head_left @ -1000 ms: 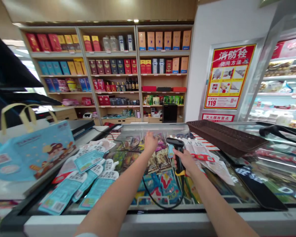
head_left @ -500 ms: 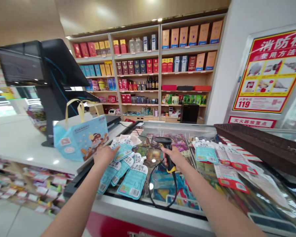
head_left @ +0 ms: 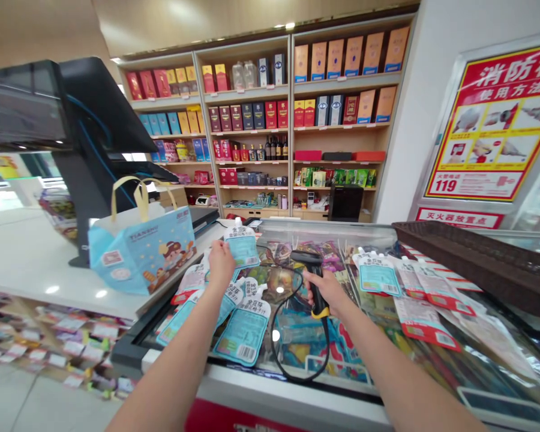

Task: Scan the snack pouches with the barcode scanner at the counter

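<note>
My left hand (head_left: 221, 261) is closed on a blue-and-white spout pouch (head_left: 242, 245), lifted upright above the pile with its barcode side showing. Below it, more blue pouches (head_left: 243, 333) lie spread on the glass top of a chest freezer (head_left: 288, 384). My right hand (head_left: 326, 289) wraps the handle of a black barcode scanner (head_left: 312, 279) with yellow trim; its head points left toward the raised pouch. The scanner's cable loops down over the glass. To the right lies a second group of blue pouches (head_left: 378, 276), beside red-and-white pouches (head_left: 425, 321).
A blue paper bag (head_left: 144, 249) stands on the white counter (head_left: 36, 252) at left, in front of a black register screen (head_left: 24, 108). A long brown basket (head_left: 472, 258) rests on the freezer's right side. Shelves of boxed goods (head_left: 256, 114) line the back wall.
The view has swung left. My left hand moved from mid-freezer to the left pile, took hold of a blue pouch and raised it. My right hand keeps the scanner.
</note>
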`<state>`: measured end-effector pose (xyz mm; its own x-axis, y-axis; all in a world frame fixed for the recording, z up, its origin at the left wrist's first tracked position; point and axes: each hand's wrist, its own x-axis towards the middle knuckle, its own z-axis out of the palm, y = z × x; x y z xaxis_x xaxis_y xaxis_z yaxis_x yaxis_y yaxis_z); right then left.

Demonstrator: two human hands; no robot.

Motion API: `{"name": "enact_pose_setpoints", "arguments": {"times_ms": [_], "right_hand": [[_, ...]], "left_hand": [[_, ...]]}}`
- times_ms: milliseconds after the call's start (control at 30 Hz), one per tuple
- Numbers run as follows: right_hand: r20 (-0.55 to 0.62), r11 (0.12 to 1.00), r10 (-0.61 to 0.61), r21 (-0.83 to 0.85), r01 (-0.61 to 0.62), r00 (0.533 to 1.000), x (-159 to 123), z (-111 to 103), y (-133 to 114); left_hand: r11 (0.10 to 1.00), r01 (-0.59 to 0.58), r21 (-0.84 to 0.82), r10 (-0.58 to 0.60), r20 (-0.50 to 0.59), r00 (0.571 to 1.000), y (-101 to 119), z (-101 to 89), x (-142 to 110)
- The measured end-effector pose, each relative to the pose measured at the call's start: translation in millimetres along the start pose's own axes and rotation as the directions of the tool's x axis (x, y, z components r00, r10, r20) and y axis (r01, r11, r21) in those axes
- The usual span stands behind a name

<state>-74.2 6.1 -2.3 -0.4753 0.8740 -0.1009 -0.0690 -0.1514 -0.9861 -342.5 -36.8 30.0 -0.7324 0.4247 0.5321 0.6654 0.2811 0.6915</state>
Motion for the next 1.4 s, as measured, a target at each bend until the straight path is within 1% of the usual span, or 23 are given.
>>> {"name": "enact_pose_setpoints", "arguments": {"times_ms": [67, 100, 167, 200, 300, 400, 500, 633, 800, 967, 1100, 1233, 1333, 1400], "right_hand": [[0.009, 1.0, -0.016, 0.003, 0.016, 1.0, -2, -1, -2], [0.019, 1.0, -0.02, 0.004, 0.02, 1.0, -2, -1, -3], [0.032, 1.0, -0.022, -0.006, 0.022, 0.999, -3, -2, -2], [0.032, 1.0, -0.021, -0.018, 0.022, 0.999, -2, -2, -2], [0.019, 0.998, -0.033, -0.059, 0.035, 0.999, -1, -3, 1], [0.018, 0.996, -0.051, -0.075, 0.052, 0.999, 0, -3, 4], [0.037, 0.995, -0.047, -0.091, 0.051, 0.998, -2, -2, 4], [0.074, 0.992, -0.043, -0.118, 0.052, 0.996, -5, 0, 3], [0.099, 0.984, -0.013, -0.176, 0.03, 0.995, -5, 0, 6], [0.114, 0.985, -0.005, -0.168, 0.024, 0.993, -5, -1, 6], [0.108, 0.991, -0.008, -0.135, 0.022, 0.994, -5, 0, 6], [0.102, 0.995, -0.034, -0.089, 0.043, 0.994, -3, 1, 7], [0.092, 0.998, -0.035, -0.047, 0.04, 0.995, -2, -2, 4], [0.077, 0.999, -0.044, -0.026, 0.046, 0.996, -3, -8, 0]], "left_hand": [[0.99, 0.003, -0.139, -0.005, -0.016, 1.0, 19, 25.4, -3], [0.979, 0.012, -0.204, -0.014, -0.008, 1.0, 26, 39.0, -6], [0.949, 0.04, -0.312, -0.037, 0.016, 0.999, 36, 64.9, -11], [0.935, 0.06, -0.349, -0.054, 0.028, 0.998, 37, 76.3, -14], [0.904, 0.12, -0.41, -0.102, 0.065, 0.993, 27, 101.3, -18], [0.882, 0.166, -0.441, -0.145, 0.08, 0.986, 8, 112.8, -15], [0.867, 0.18, -0.465, -0.166, 0.071, 0.984, -5, 117.0, -10], [0.869, 0.155, -0.47, -0.128, 0.089, 0.988, -7, 119.0, -10], [0.891, 0.142, -0.432, -0.089, 0.139, 0.986, -1, 116.1, -15], [0.903, 0.129, -0.411, -0.072, 0.152, 0.986, 4, 111.4, -18], [0.902, 0.127, -0.413, -0.074, 0.14, 0.987, 8, 107.3, -19], [0.903, 0.133, -0.409, -0.073, 0.157, 0.985, 14, 100.6, -19], [0.91, 0.114, -0.4, -0.05, 0.166, 0.985, 23, 96.7, -18], [0.913, 0.107, -0.395, -0.039, 0.175, 0.984, 32, 97.4, -19]]}}
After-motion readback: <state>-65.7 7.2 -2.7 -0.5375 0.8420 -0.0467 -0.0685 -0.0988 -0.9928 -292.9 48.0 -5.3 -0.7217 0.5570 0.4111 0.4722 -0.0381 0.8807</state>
